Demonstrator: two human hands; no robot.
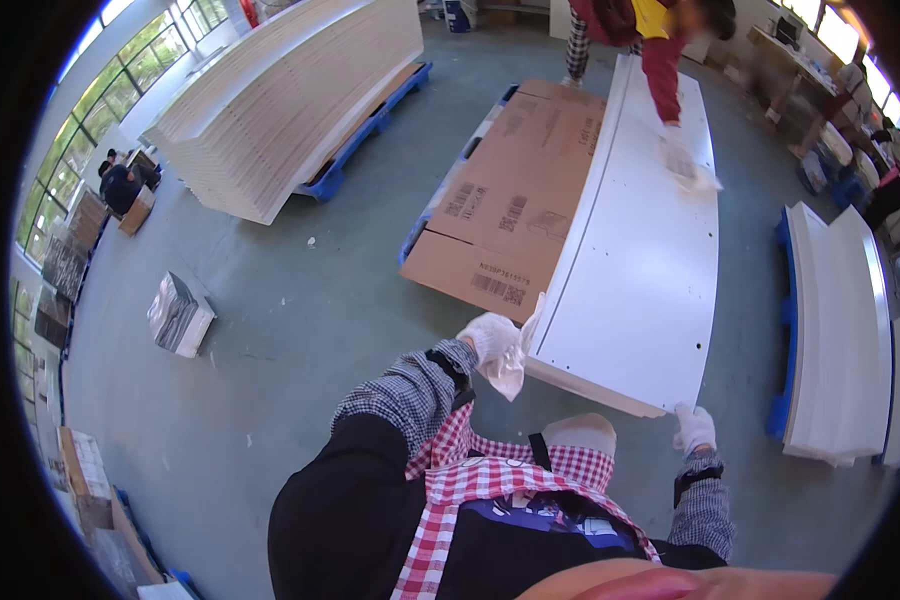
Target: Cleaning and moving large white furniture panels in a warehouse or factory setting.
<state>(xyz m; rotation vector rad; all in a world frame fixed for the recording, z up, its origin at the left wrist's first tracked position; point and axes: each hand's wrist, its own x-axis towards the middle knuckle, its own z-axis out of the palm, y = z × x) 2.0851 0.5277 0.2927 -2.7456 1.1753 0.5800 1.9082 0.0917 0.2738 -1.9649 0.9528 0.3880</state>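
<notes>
A long white panel with small dark holes and a thin groove along its left side stretches away in front of me. My left hand, in a white glove, is closed on a white cloth at the panel's near left corner. Gloved too, my right hand has its fingers closed on the near right corner. At the far end, a person in a dark red top leans over the panel, a gloved hand and a pale cloth on its surface, blurred by motion.
Flat brown cardboard lies on a blue pallet left of the panel. A tall stack of white boards stands on another pallet further left. More white panels are at the right. A small wrapped stack sits on the floor.
</notes>
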